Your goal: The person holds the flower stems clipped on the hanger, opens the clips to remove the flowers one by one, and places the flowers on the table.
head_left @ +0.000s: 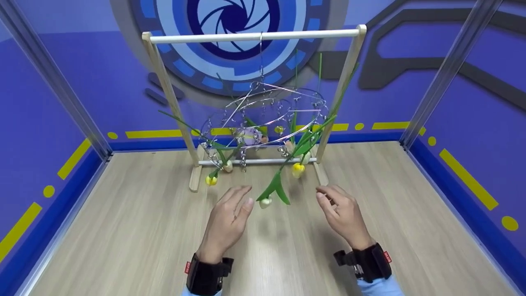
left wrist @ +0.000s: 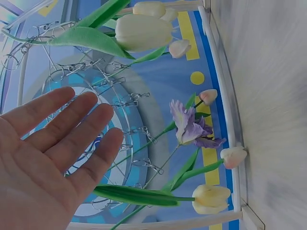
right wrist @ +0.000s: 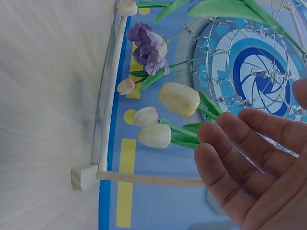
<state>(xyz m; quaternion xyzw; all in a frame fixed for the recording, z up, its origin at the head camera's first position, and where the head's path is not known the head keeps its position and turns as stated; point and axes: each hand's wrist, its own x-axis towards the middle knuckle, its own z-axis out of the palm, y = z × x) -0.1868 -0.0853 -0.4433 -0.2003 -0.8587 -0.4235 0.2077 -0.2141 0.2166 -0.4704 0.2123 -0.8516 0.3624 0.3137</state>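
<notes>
Hanging upside down from a round wire clip hanger [head_left: 267,115] on a wooden rack [head_left: 254,37], several artificial tulips dangle over a wood-grain table [head_left: 123,230]. The lowest, a white tulip [head_left: 266,202] with a green leaf, hangs between the two hands, close to both and touching neither as far as the head view shows.

Risk, as a judgement: the hanger is held by a single chain from the top bar, so a sideways knock from either hand could set it swinging or turning and carry the blooms out of reach. A hard pull on a stem might tip the light rack or bend a clip rather than free the flower. Crossing stems and leaves could also snag on each other.

Left hand [head_left: 228,218]: fingers straight and nearly together, palm turned inward, holding nothing; the left wrist view shows the open palm [left wrist: 43,163] beneath the clips. Right hand [head_left: 343,213]: fingers loosely bent, thumb apart, nothing in its grasp; in the right wrist view the fingers [right wrist: 240,143] lie near a yellow tulip [right wrist: 179,98] without clear contact.
</notes>
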